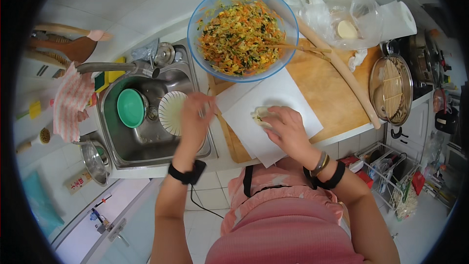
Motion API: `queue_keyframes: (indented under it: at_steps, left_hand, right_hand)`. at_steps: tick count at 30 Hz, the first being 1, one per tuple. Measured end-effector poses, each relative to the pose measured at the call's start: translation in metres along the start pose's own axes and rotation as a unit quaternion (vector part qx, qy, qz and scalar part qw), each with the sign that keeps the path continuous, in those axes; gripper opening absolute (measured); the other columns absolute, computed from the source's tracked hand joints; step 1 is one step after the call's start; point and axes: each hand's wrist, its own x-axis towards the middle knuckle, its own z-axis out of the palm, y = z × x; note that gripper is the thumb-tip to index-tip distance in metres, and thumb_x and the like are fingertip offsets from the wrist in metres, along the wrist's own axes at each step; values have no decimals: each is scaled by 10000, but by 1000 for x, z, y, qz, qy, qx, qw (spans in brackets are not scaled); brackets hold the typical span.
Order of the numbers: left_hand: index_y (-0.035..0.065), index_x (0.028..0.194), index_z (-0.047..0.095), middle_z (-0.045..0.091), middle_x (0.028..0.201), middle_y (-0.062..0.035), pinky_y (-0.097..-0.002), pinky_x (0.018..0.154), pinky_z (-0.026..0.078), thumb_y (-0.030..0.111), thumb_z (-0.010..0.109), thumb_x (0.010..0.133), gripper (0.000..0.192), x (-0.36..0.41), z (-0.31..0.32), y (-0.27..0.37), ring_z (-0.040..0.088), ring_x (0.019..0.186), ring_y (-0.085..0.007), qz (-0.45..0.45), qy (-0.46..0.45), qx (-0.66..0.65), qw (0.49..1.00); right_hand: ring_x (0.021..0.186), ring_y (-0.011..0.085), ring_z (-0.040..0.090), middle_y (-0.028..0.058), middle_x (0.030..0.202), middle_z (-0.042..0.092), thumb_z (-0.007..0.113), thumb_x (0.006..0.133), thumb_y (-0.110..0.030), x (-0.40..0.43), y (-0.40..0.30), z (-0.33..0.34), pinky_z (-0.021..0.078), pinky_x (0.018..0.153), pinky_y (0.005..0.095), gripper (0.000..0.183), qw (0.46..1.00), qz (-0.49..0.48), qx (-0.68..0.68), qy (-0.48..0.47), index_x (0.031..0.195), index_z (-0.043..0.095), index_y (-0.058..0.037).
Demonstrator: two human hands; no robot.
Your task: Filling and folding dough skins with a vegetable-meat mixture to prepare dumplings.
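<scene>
On white paper [296, 117] over a wooden board, my right hand [284, 124] has its fingers around a piece of dough with some filling showing [258, 116]. My left hand [197, 113] is raised above the right edge of the sink, with its fingers bent and blurred; whether it holds anything cannot be told. Just beyond it lies a striped white plate [170, 112] with pale contents. A large clear bowl with a blue rim [198, 57] holds chopped vegetable filling [242, 36], with wooden chopsticks [300, 47] resting in it.
A long wooden rolling pin [346, 75] lies across the board [322, 91]. Behind it are a plastic bag with dough [346, 30] and a paper towel roll [401, 18]. A steel pot with a bamboo rack [392, 88] stands right. The sink [124, 154] holds a green bowl [130, 108].
</scene>
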Motion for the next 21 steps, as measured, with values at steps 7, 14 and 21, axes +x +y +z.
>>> queue_keyframes:
  at_steps: [7, 14, 21]
  left_hand:
    - [123, 1034, 669, 568, 1060, -58, -376, 827, 438, 104, 756, 738, 309, -30, 52, 55, 540, 935, -265, 22, -172, -81, 982]
    - [128, 894, 666, 571, 1040, -22, -385, 799, 416, 129, 739, 740, 171, -32, 69, 46, 549, 921, -240, 61, -178, -55, 981]
    - [135, 876, 668, 583, 1001, -16, -381, 775, 403, 139, 727, 755, 135, -30, 63, 44, 555, 902, -227, 40, -163, -35, 985]
  right_hand:
    - [1081, 275, 523, 37, 1134, 580, 704, 748, -84, 1, 17, 13, 394, 904, 397, 178, 999, -40, 25, 6, 912, 638, -108]
    - [1048, 264, 539, 26, 1093, 588, 719, 746, -95, 2, 22, 13, 399, 884, 391, 177, 997, -56, 52, 12, 904, 643, -114]
    - [1025, 263, 538, 30, 1075, 587, 720, 746, -98, 5, 26, 10, 397, 884, 385, 183, 998, -34, 56, 9, 909, 639, -117]
